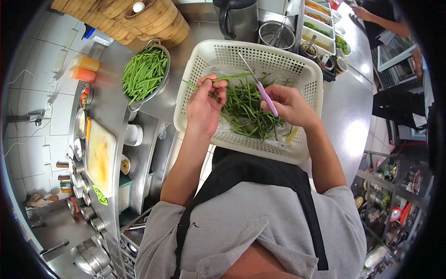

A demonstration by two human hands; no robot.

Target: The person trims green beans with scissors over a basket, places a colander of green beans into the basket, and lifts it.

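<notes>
Pinched in my left hand (pixel 204 104) are a few long green beans (pixel 234 76), one pointing right toward the scissors. My right hand (pixel 293 106) grips the scissors (pixel 265 96) by their lilac handles, blades angled up and to the left. Both hands are over a white perforated plastic basket (pixel 318 100). Inside it, dark green bean pieces and trimmings (pixel 251 111) lie on a clear plastic sheet. Left of the basket stands a metal colander (pixel 163 80) heaped with bright cut green beans (pixel 144 72).
Bamboo steamers (pixel 158 23) stack up at the back left, beside a steel pitcher (pixel 241 18). A metal pot (pixel 277 35) and food trays (pixel 320 30) line the back right. On the left lies a cutting board (pixel 102 156). Another person's arm (pixel 383 21) shows at the far right.
</notes>
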